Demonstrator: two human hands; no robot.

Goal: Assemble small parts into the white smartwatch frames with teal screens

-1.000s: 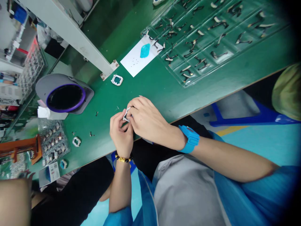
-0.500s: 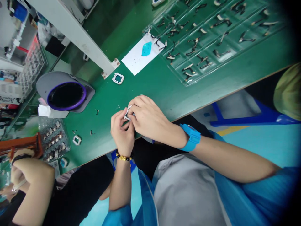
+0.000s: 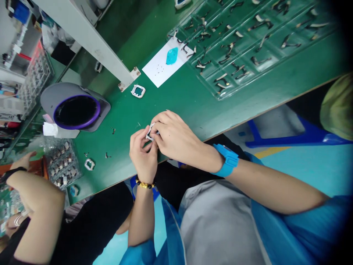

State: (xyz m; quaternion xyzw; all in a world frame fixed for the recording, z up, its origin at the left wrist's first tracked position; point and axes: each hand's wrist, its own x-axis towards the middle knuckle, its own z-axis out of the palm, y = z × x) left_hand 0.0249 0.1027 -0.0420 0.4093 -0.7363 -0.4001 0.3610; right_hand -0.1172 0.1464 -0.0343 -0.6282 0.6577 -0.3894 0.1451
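Holding one small white frame [image 3: 150, 131] between both hands, I have my left hand [image 3: 142, 154] and right hand [image 3: 175, 138] pinched shut on it just above the near edge of the green bench [image 3: 193, 106]. Two more white frames lie loose: one [image 3: 138, 91] beside the white card [image 3: 164, 62], one [image 3: 89, 164] near the small parts tray [image 3: 62, 165]. One clear tray [image 3: 248, 40] holds perhaps two dozen dark strips; they blur together. A co-worker's arm [image 3: 35, 198] shows at left.
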